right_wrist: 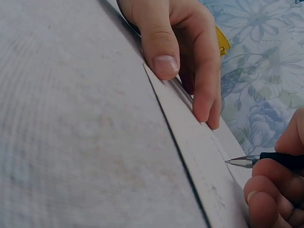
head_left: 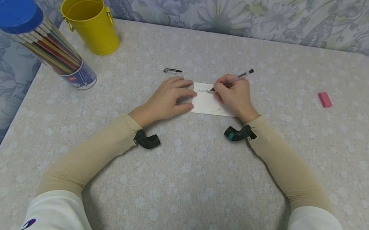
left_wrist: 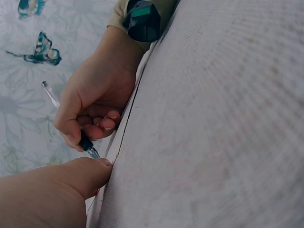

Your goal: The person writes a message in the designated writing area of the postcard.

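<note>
White sleeves [head_left: 57, 210] nearest; beyond, card [head_left: 203, 104] with long axis left to right. Touches its left edge with loosely spread left hand [head_left: 167, 98]; over its right half, pinches pen [head_left: 241, 75] in right hand [head_left: 236, 94], tip at the handwriting's [head_left: 204, 91] right end.

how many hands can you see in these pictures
2: the left hand at the left edge of the white card, and the right hand over that card, holding a pen.
</note>
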Available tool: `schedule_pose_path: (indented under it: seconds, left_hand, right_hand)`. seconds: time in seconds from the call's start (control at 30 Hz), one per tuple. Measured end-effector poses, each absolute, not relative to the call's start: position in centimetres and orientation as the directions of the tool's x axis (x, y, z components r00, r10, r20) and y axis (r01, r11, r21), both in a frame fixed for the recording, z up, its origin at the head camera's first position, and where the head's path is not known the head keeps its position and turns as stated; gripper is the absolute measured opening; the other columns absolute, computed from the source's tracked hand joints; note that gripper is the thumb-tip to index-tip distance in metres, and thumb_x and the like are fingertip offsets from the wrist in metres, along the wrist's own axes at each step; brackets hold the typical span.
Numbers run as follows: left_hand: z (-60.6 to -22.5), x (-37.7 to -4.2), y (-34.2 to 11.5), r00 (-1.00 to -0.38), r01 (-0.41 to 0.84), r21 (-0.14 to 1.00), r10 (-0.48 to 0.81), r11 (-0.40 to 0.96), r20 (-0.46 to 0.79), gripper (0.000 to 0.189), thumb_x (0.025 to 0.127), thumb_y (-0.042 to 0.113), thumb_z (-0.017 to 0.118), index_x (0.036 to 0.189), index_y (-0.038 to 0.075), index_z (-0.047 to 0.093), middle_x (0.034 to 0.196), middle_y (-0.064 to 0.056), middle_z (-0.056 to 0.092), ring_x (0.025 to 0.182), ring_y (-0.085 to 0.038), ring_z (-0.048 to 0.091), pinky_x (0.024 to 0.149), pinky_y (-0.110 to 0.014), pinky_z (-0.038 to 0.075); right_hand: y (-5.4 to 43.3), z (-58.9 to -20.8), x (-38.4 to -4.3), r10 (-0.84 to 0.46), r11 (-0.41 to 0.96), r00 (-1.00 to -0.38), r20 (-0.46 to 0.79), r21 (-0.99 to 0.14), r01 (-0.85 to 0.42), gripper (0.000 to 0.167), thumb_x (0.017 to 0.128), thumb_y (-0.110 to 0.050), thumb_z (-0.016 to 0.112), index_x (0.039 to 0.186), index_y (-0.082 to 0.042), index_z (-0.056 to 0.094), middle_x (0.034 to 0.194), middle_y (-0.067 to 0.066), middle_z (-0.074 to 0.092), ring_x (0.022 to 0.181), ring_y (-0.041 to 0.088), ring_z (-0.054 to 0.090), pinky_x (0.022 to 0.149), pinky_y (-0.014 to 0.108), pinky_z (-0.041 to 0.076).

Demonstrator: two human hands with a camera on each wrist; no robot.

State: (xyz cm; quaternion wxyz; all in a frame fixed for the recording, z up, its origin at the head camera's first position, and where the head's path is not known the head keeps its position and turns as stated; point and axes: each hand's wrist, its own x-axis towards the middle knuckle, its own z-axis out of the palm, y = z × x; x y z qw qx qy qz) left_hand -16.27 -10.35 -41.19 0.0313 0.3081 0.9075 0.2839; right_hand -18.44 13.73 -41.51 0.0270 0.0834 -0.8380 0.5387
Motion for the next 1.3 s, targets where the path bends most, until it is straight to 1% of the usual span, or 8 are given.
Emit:
schedule_pose_path:
  seconds: [0.17, 0.33, 0.47, 0.67, 0.8, 0.9, 1.07, 1.3]
  left_hand:
    - [-41.3, -16.3, -10.3, -0.808, 0.543, 0.530, 0.577, 0.651, 0.120, 0.038, 0.093, 0.028, 0.074, 0.126, 0.010, 0.073, 0.151, -0.017, 0.054, 0.147, -0.041, 0.040, 0.123, -0.060, 0.028]
    - [-41.4, -16.4, -10.3, -0.809, 0.543, 0.527, 0.576, 0.653, 0.120, 0.037, 0.093, 0.028, 0.074, 0.126, 0.011, 0.073, 0.151, -0.017, 0.054, 0.148, -0.041, 0.040, 0.124, -0.059, 0.028]
    - [-41.4, -16.4, -10.3, -0.810, 0.542, 0.529, 0.574, 0.654, 0.121, 0.038, 0.093, 0.027, 0.074, 0.126, 0.010, 0.073, 0.151, -0.018, 0.054, 0.147, -0.041, 0.040, 0.124, -0.059, 0.028]
    - [-41.4, -16.3, -10.2, -0.812, 0.537, 0.527, 0.573, 0.659, 0.111, 0.039, 0.093, 0.029, 0.074, 0.127, 0.010, 0.072, 0.152, -0.017, 0.054, 0.148, -0.041, 0.040, 0.123, -0.060, 0.028]
    - [-41.4, -16.4, -10.2, -0.810, 0.539, 0.525, 0.576, 0.658, 0.110, 0.039, 0.093, 0.029, 0.074, 0.127, 0.010, 0.072, 0.152, -0.017, 0.054, 0.148, -0.041, 0.040, 0.123, -0.059, 0.029]
    - [-41.5, -16.4, -10.3, -0.808, 0.543, 0.525, 0.578, 0.656, 0.114, 0.039, 0.093, 0.029, 0.074, 0.127, 0.010, 0.072, 0.152, -0.017, 0.054, 0.147, -0.041, 0.040, 0.123, -0.059, 0.029]
    - [-41.5, -16.4, -10.4, -0.807, 0.547, 0.524, 0.577, 0.653, 0.124, 0.038, 0.093, 0.028, 0.074, 0.127, 0.010, 0.072, 0.151, -0.018, 0.054, 0.147, -0.041, 0.041, 0.123, -0.059, 0.029]
    - [-41.4, -16.4, -10.4, -0.809, 0.545, 0.525, 0.574, 0.654, 0.124, 0.039, 0.093, 0.028, 0.074, 0.127, 0.009, 0.072, 0.151, -0.018, 0.055, 0.147, -0.041, 0.041, 0.124, -0.059, 0.029]
  right_hand:
    - [13.7, -41.6, -18.5, -0.102, 0.391, -0.984, 0.148, -0.904, -0.176, 0.017, 0.088, -0.007, 0.061, 0.079, -0.002, 0.074, 0.055, 0.000, 0.061, 0.047, 0.008, 0.053, 0.048, 0.019, 0.041]
    - [13.6, -41.5, -18.6, -0.061, 0.408, -0.983, 0.172, -0.895, -0.182, 0.017, 0.087, -0.006, 0.060, 0.077, -0.001, 0.074, 0.054, -0.004, 0.060, 0.048, 0.006, 0.052, 0.048, 0.018, 0.041]
    - [13.7, -41.4, -18.7, -0.022, 0.361, -0.986, 0.163, -0.919, -0.159, 0.018, 0.088, -0.006, 0.060, 0.078, 0.003, 0.073, 0.054, -0.005, 0.060, 0.046, 0.005, 0.052, 0.045, 0.017, 0.042]
    - [14.7, -41.1, -19.1, -0.120, 0.280, -0.993, 0.011, -0.959, -0.045, 0.018, 0.093, -0.008, 0.064, 0.093, 0.005, 0.076, 0.061, -0.003, 0.065, 0.050, 0.008, 0.057, 0.048, 0.019, 0.050]
    - [15.4, -41.1, -19.4, -0.177, 0.336, -0.983, -0.052, -0.942, -0.011, 0.017, 0.091, -0.011, 0.067, 0.098, 0.000, 0.077, 0.065, -0.003, 0.069, 0.054, 0.010, 0.061, 0.053, 0.021, 0.052]
    - [15.5, -41.2, -19.3, -0.220, 0.371, -0.975, -0.030, -0.927, -0.056, 0.015, 0.091, -0.012, 0.069, 0.099, -0.003, 0.078, 0.066, -0.002, 0.069, 0.056, 0.013, 0.061, 0.054, 0.023, 0.051]
    - [15.4, -41.3, -19.2, -0.270, 0.368, -0.963, -0.004, -0.925, -0.099, 0.015, 0.091, -0.014, 0.070, 0.099, -0.005, 0.079, 0.069, -0.001, 0.070, 0.057, 0.014, 0.061, 0.054, 0.023, 0.049]
    - [15.2, -41.2, -19.2, -0.285, 0.365, -0.958, 0.016, -0.923, -0.124, 0.014, 0.092, -0.013, 0.069, 0.098, -0.004, 0.079, 0.071, 0.000, 0.071, 0.058, 0.013, 0.062, 0.054, 0.023, 0.050]
